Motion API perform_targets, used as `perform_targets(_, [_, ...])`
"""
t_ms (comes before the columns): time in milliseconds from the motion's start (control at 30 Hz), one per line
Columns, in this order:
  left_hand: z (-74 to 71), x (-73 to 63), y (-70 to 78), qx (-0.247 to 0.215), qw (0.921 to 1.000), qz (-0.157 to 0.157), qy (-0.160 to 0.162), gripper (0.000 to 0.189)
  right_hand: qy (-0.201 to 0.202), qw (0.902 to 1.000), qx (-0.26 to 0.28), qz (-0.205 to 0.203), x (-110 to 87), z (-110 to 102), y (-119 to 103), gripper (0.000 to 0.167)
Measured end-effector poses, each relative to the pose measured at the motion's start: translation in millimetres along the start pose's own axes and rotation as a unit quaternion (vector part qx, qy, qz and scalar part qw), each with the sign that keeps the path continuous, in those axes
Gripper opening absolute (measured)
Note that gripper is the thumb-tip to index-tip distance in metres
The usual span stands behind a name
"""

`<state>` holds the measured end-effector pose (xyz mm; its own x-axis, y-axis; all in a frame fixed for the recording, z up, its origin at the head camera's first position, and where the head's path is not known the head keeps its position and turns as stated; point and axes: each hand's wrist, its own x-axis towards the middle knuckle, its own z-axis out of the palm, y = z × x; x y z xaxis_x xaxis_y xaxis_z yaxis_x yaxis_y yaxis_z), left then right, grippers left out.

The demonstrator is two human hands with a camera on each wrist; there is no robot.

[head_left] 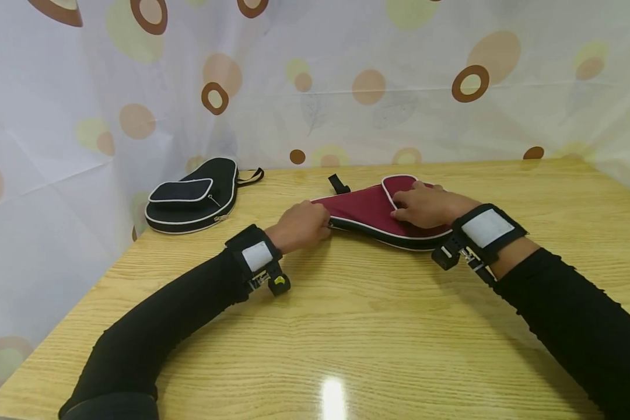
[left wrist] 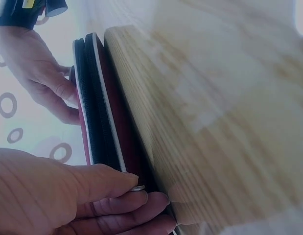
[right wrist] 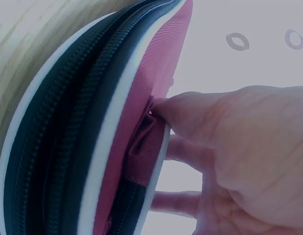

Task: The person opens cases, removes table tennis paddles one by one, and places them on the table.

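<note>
A dark red table tennis racket case (head_left: 354, 210) with white piping and black zipped sides lies on the table. At its narrow left end is my left hand (head_left: 301, 226). In the left wrist view, that thumb and forefinger pinch a small metal zipper pull (left wrist: 137, 188). My right hand (head_left: 427, 205) grips the case's front pocket (head_left: 397, 184) at the wide end. Seen from the right wrist, the thumb (right wrist: 183, 110) presses the pocket's edge with fingers behind it. Two rows of zipper teeth (right wrist: 95, 73) stand apart along the wide side there.
A black racket case (head_left: 217, 181) with a pocket and strap rests at the table's back left. A black strap (head_left: 338, 184) sticks out behind the red case. The wooden table (head_left: 315, 326) meets a patterned curtain (head_left: 336, 81) at the back.
</note>
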<state>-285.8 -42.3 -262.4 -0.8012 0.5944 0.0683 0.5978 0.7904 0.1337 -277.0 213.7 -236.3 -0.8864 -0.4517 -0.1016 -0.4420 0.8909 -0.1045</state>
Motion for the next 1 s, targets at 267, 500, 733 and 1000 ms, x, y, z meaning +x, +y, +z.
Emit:
perform_targets(267, [-1.9, -3.1, 0.8, 0.003, 1.0, -0.005, -0.006, 0.047, -0.011, 0.9999, -0.002, -0.001, -0.5, -3.3, 6.4, 0.035])
perform_targets(500, [-1.4, -5.3, 1.7, 0.002, 0.9999, -0.008, -0.012, 0.036, -0.02, 0.9997, 0.007, 0.007, 0.4, -5.4, 14.0, 0.04])
perform_targets(733, [0.6, -8.2, 4.7, 0.006, 0.9997, 0.023, -0.007, 0.034, -0.023, 0.9995, 0.01, 0.02, 0.5, -5.5, 24.4, 0.047])
perform_targets(1000, [2.0, -7.5, 14.7, 0.012, 0.9987, 0.047, -0.011, 0.041, -0.008, 0.9992, -0.003, 0.039, 0.3, -5.9, 25.0, 0.046])
